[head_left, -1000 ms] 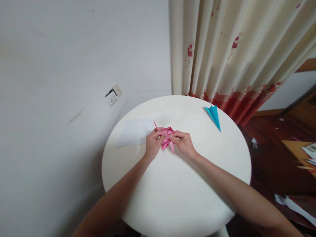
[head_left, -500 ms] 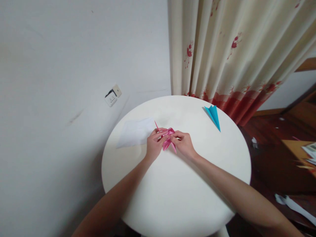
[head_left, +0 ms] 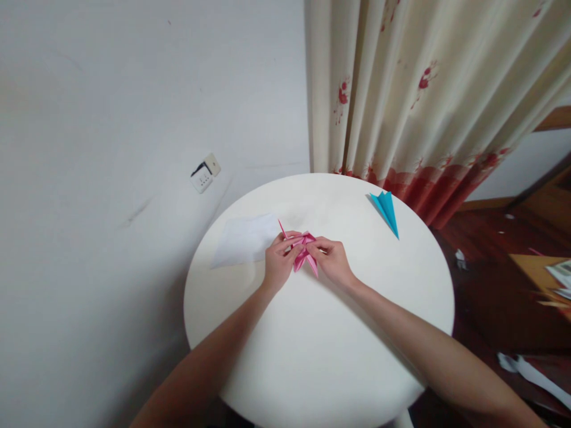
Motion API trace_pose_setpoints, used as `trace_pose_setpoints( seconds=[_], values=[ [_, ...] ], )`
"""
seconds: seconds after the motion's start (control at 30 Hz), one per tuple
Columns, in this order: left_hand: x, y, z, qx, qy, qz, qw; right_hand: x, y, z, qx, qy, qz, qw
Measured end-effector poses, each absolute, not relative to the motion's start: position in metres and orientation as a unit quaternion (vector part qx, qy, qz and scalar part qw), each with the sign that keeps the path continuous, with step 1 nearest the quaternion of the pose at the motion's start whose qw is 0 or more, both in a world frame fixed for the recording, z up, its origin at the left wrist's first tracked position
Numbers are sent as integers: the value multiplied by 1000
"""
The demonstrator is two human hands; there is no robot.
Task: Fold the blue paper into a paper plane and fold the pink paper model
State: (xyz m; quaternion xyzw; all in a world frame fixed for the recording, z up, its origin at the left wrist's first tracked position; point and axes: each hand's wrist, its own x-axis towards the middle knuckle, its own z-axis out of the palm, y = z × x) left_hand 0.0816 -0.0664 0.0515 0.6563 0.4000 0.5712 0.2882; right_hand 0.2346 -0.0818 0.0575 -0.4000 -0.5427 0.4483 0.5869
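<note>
Between my two hands is a pink folded-paper piece (head_left: 306, 259), with several pointed flaps showing above and below the fingers. My left hand (head_left: 281, 255) is closed on its left side, the thumb pressing near the middle. A thin pink point (head_left: 282, 227) sticks up past the left fingers; whether it belongs to the same paper is hidden. With thumb and fingers, my right hand (head_left: 329, 257) pinches the right side of the pink paper. The fingers cover much of the folds.
A round white table (head_left: 312, 345) lies under my hands. At its left is a white paper sheet (head_left: 243, 238), and at the far right a blue folded-paper piece (head_left: 386, 211). A wall with a socket (head_left: 203, 178) borders the left; a curtain (head_left: 401, 107) hangs behind.
Both hands stay in place on the pink paper. Its lower flaps sit slightly narrower and closer together than before.
</note>
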Motion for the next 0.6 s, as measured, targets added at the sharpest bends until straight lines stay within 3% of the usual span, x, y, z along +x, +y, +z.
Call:
trace_pose_setpoints(
  seconds=[0.6],
  values=[
    [83,-68,49,644,403,571,312,235,-83,60,-414,-544,446,577]
  ],
)
